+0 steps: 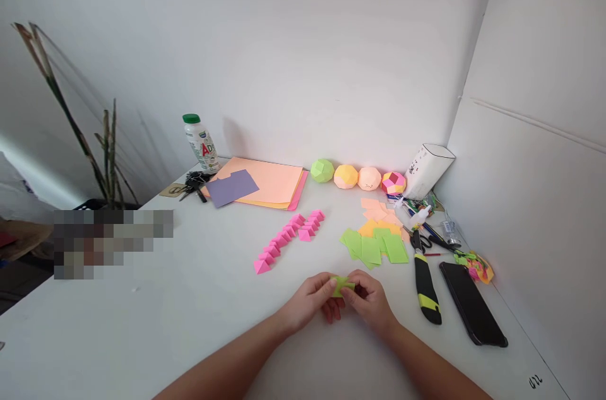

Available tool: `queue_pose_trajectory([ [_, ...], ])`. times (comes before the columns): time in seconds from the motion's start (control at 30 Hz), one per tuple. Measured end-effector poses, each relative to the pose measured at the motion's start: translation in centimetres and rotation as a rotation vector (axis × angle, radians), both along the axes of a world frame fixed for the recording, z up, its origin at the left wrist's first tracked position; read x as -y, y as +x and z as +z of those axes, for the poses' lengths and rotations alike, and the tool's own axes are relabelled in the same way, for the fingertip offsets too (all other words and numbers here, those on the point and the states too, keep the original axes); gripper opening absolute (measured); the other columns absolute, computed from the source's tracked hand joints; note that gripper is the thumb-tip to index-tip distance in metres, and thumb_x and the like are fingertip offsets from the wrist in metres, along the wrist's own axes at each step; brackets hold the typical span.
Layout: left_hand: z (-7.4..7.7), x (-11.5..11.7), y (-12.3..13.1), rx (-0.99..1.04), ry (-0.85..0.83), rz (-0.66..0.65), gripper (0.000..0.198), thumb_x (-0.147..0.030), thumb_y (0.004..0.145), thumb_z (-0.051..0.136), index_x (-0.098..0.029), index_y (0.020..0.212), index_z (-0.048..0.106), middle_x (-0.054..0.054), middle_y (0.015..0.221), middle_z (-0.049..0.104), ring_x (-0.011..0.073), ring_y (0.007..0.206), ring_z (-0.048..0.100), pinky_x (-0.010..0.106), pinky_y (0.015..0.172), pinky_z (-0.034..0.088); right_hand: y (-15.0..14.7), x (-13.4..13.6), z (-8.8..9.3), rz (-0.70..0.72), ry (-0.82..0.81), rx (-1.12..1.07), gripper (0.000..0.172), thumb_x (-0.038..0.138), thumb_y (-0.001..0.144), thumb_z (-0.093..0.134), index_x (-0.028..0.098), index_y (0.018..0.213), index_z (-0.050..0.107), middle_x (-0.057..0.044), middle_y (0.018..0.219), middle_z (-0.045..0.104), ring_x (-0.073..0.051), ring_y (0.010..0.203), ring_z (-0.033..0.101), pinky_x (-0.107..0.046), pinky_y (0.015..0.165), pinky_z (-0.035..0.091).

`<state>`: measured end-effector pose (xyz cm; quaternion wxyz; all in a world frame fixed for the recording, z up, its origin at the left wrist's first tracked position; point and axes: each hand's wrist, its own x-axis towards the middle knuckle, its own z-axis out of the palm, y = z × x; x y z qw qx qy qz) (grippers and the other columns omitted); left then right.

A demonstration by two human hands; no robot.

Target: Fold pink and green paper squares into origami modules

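Both hands meet over the white table near its front. My left hand [315, 300] and my right hand [369, 299] pinch a small folded green paper piece [343, 286] between their fingertips. Just beyond them lies a loose pile of green paper squares [376, 247] with orange squares [379, 214] behind it. To the left of that, a row of folded pink paper units [288, 238] runs diagonally across the table.
Four paper balls [358, 177] line the back wall beside a white box [427, 170]. A stack of coloured sheets [265, 184], keys [193, 184] and a bottle [201, 144] sit back left. A utility knife [425, 286], phone [472, 311], scissors and pens lie right.
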<state>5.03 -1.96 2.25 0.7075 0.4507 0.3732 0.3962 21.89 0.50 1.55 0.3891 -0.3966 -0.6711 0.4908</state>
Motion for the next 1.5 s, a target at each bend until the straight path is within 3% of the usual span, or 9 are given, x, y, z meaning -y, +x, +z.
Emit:
queue_pose_trajectory([
  [0.1,-0.3,0.0,0.1,-0.031,0.014,0.001,0.038,-0.048,0.074,0.062,-0.015,0.093,0.054,0.001,0.072,0.062,0.0138,0.054,0.060,0.026,0.049,0.045,0.1,0.1,-0.1,0.027,-0.028,-0.032,0.022,0.032,0.080,0.061,0.018,0.065,0.056,0.000,0.064,0.053,-0.013,0.059,0.050,-0.025,0.056,0.039],
  [0.23,-0.5,-0.1,0.3,-0.054,-0.010,0.012,0.037,-0.049,0.075,0.060,-0.016,0.089,0.053,0.001,0.071,0.063,0.0138,0.052,0.060,0.027,0.048,0.045,0.2,0.0,-0.7,0.022,-0.123,-0.043,0.019,0.036,0.080,0.061,0.018,0.082,0.056,0.001,0.063,0.054,-0.013,0.058,0.052,-0.025,0.055,0.041],
  [0.37,-0.3,-0.3,0.3,-0.054,-0.020,0.028,0.038,-0.051,0.073,0.061,-0.016,0.086,0.052,0.001,0.070,0.064,0.0145,0.052,0.060,0.027,0.048,0.046,0.4,-0.3,-1.3,0.009,-0.237,-0.047,0.036,0.042,0.079,0.061,0.019,0.106,0.050,0.004,0.061,0.053,-0.010,0.047,0.046,-0.023,0.046,0.038],
  [0.5,-0.3,-0.3,0.3,-0.040,-0.009,0.032,0.037,-0.051,0.073,0.060,-0.017,0.083,0.050,0.001,0.069,0.064,0.0147,0.053,0.060,0.027,0.048,0.045,0.5,-0.4,-1.4,0.081,-0.272,-0.031,0.028,0.045,0.082,0.055,0.017,0.087,0.053,0.003,0.058,0.055,-0.008,0.041,0.042,-0.021,0.041,0.033],
  [0.63,-0.3,-0.2,0.3,-0.063,-0.013,0.032,0.038,-0.053,0.071,0.060,-0.018,0.080,0.049,0.002,0.069,0.065,0.0151,0.052,0.061,0.027,0.048,0.045,0.5,-0.4,-1.5,0.058,-0.265,-0.014,0.029,0.046,0.082,0.055,0.017,0.079,0.051,0.003,0.056,0.056,-0.007,0.038,0.042,-0.020,0.039,0.032],
  [1.5,-0.6,-0.2,0.5,-0.083,-0.043,0.035,0.031,-0.046,0.074,0.058,-0.018,0.079,0.047,0.000,0.064,0.064,0.0131,0.047,0.060,0.024,0.043,0.043,0.4,-0.2,-1.1,0.069,-0.267,-0.012,0.032,0.048,0.082,0.054,0.017,0.075,0.050,0.003,0.054,0.056,-0.007,0.037,0.042,-0.020,0.039,0.031],
])
